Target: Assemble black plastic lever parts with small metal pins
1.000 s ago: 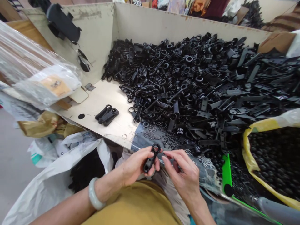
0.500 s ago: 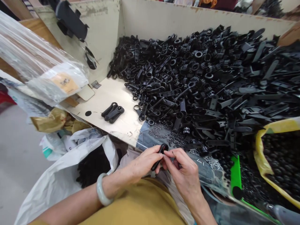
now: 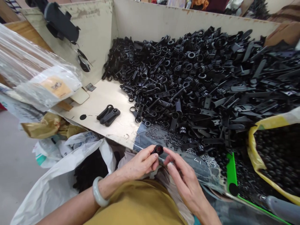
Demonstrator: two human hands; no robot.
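Near the front edge of the work surface, my left hand (image 3: 142, 161) is closed on a black plastic part (image 3: 158, 150) with a round ring end, its lower portion covered by my fingers. Just to its right, my right hand (image 3: 181, 173) has its fingers apart, the index fingertip beside the ring. A large heap of black plastic parts (image 3: 164, 81) fills the surface beyond. Several small dark pieces (image 3: 157, 132) and silver pins (image 3: 209, 161) lie between the heap and my hands. A small group of black arm-shaped parts (image 3: 109, 115) rests on the pale board to the left.
A white bag (image 3: 47, 187) with black parts hangs open at lower left. On the right are a green strip (image 3: 231, 170), a yellow-rimmed bag (image 3: 254, 153) of dark round pieces and a grey tool (image 3: 283, 207). Clear plastic wrap (image 3: 30, 62) juts in at left.
My right fingers have opened and drawn back from the part. The part in my left hand has turned so its ring faces upward. The whole view has shifted slightly.
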